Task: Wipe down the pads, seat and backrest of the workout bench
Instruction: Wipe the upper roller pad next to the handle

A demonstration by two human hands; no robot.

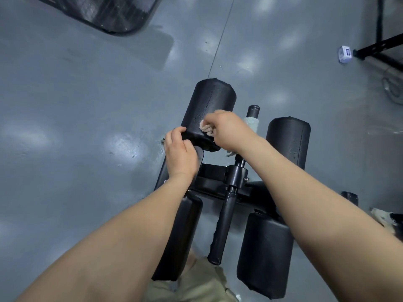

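At the foot end of the bench [214, 171], view straight down: step in hand was the pads, specifically the far-left pad [209, 105].

Right hand [229, 129] had its fingers [214, 122] curled tight round a bunched pinkish cloth [206, 130], which was pressed against that pad's near side. Left hand [180, 154] gripped the pad's near end, curled over the edge, probably to stop it rolling under the wipe. Wet specks showed on the pad skin above the cloth, so most of its surface looked unwiped.

Progress, as a judgement: early. Seat and backrest were out of view, so I couldn't tell their state.

Next move likely calls for:
- running the cloth up toward the far end
- working round the curve; the underside can't be reached from this angle
- keeping the left-hand brace, or shifting it off the patch it covers

Counts:
- roller pads: 4. Far-left, far-right pad [287, 140], near-left pad [181, 236], near-right pad [263, 253]
- hands: 2, both on the far-left pad
- cloths: 1 in hand, plus 1 pale rag [253, 125] wrapped on the centre post [238, 168]
- handle grip [220, 236]: 1
- small white-and-blue box [344, 53]: 1, on the floor [87, 105], just beside a black rack frame [383, 43], well apart from the bench
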